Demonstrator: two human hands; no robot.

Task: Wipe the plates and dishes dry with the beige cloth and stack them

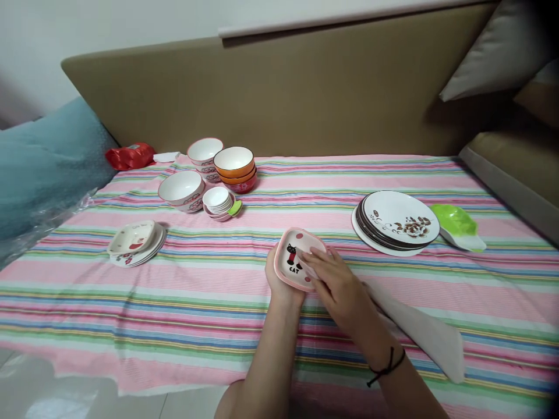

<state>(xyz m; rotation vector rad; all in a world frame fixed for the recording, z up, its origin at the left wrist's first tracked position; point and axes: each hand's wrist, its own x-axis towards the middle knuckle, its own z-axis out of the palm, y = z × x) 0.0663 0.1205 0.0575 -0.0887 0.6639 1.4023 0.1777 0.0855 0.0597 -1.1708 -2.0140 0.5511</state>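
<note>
A small pink-rimmed dish (301, 241) with a black cat and the word CAT on it is held up over the striped cloth. My left hand (279, 279) grips it from below and the left side, most of its fingers hidden under the dish. Across the dish's right side lies my right hand (340, 285), a dark cord around its wrist. Its fingers press a pale wiping cloth (430, 337) against the inside of the dish; the rest of that cloth trails to the right beneath the forearm.
Stacked plates (402, 218) and a green leaf-shaped dish (456, 227) are on the right. Bowls (236, 163) and small saucers (218, 201) stand at back left. A cream dish (133, 238) rests on plates at left. Red packaging (131, 156) lies near the blue cushion (48, 157).
</note>
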